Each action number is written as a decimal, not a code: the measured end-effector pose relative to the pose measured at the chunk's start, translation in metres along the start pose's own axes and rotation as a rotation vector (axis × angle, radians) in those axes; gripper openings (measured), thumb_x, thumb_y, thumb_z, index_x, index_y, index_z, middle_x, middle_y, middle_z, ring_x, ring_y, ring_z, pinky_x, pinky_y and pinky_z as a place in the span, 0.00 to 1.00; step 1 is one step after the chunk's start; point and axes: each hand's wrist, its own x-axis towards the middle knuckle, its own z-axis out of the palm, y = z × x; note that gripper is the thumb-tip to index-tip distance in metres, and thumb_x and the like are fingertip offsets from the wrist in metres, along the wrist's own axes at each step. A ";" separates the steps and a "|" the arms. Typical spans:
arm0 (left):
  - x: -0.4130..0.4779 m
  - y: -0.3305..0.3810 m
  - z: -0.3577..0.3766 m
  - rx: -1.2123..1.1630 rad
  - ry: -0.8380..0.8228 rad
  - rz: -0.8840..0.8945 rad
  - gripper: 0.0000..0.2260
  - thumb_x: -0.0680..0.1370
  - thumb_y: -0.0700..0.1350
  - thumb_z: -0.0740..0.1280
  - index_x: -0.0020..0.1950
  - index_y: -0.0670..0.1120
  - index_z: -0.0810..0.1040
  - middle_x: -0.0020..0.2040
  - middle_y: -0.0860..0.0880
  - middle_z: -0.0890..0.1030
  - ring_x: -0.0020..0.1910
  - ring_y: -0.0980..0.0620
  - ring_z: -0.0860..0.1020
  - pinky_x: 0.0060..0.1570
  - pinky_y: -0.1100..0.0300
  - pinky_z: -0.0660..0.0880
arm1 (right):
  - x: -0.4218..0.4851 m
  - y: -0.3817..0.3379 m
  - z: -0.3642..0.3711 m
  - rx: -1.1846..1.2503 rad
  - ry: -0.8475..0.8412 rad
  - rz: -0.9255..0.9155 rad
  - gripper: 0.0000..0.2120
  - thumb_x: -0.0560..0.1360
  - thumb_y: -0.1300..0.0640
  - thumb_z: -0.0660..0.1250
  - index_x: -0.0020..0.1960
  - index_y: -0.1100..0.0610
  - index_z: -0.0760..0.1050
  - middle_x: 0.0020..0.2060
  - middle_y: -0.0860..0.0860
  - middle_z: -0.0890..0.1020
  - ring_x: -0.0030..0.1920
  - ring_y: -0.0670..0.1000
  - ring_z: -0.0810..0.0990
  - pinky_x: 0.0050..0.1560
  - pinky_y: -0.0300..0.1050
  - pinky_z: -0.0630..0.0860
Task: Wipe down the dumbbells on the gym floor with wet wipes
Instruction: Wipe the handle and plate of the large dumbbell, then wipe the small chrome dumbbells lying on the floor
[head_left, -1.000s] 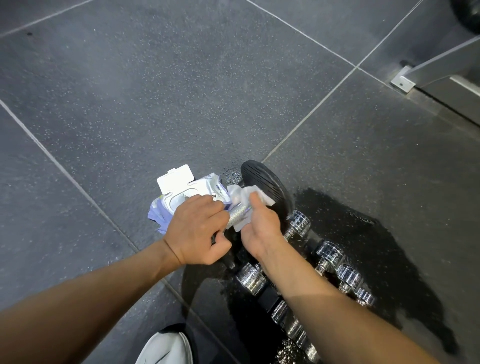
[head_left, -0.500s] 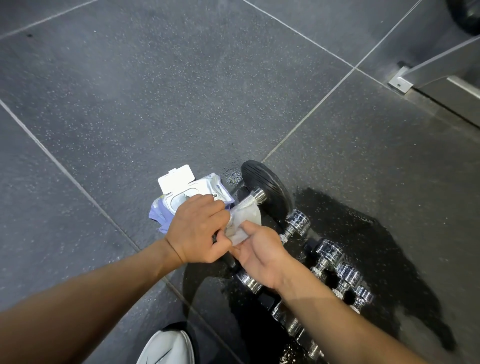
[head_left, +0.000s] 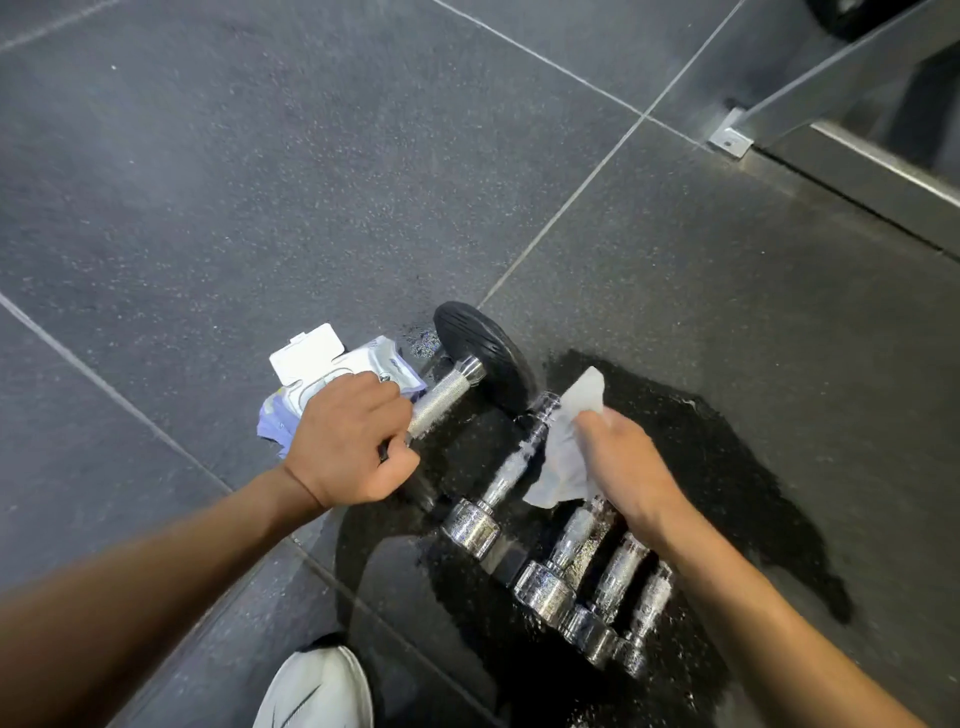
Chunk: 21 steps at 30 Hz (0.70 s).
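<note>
Dumbbells in chrome (head_left: 571, 561), small and wet with droplets, lie side by side in a row at the lower centre of the frame, just beyond a white shoe (head_left: 317, 691) at the bottom edge. They rest on a dark wet patch (head_left: 727, 441) of the speckled grey gym floor (head_left: 208, 182).

Above the row, right of centre, the person's right grip (head_left: 628, 467) pinches a crumpled white wet wipe (head_left: 566, 447) over the chrome handles. Whether the wipe touches the metal cannot be told.

Left of centre, the left grip (head_left: 345, 441) is clenched around the knurled silver handle of a larger dumbbell (head_left: 441, 397). Its black disc-shaped end stands on edge just above the chrome row.

Partly hidden behind the left grip, a pack of wipes (head_left: 337, 374) lies on the floor with its white lid flipped open. Pale seams cross the floor tiles. A grey metal frame (head_left: 831, 104) runs across the upper right corner.
</note>
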 end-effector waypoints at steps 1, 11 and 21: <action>0.000 0.000 0.000 0.002 -0.004 0.000 0.05 0.67 0.43 0.62 0.31 0.46 0.69 0.30 0.47 0.67 0.31 0.44 0.64 0.34 0.53 0.63 | 0.000 0.000 -0.009 -0.086 0.093 -0.036 0.14 0.81 0.50 0.55 0.54 0.58 0.73 0.47 0.56 0.81 0.44 0.56 0.78 0.43 0.52 0.71; 0.001 0.006 -0.001 0.063 -0.065 -0.085 0.07 0.69 0.46 0.60 0.32 0.46 0.69 0.30 0.47 0.69 0.32 0.43 0.67 0.33 0.54 0.64 | 0.042 0.022 0.017 -0.480 0.147 -0.329 0.29 0.83 0.54 0.58 0.80 0.56 0.52 0.75 0.59 0.65 0.71 0.64 0.67 0.67 0.62 0.70; -0.001 0.004 0.000 0.049 -0.050 -0.128 0.06 0.70 0.45 0.59 0.32 0.47 0.69 0.31 0.49 0.70 0.33 0.44 0.68 0.34 0.56 0.62 | 0.013 0.055 0.049 -1.022 -0.040 -0.559 0.34 0.84 0.44 0.39 0.76 0.67 0.64 0.77 0.63 0.64 0.82 0.62 0.44 0.79 0.62 0.52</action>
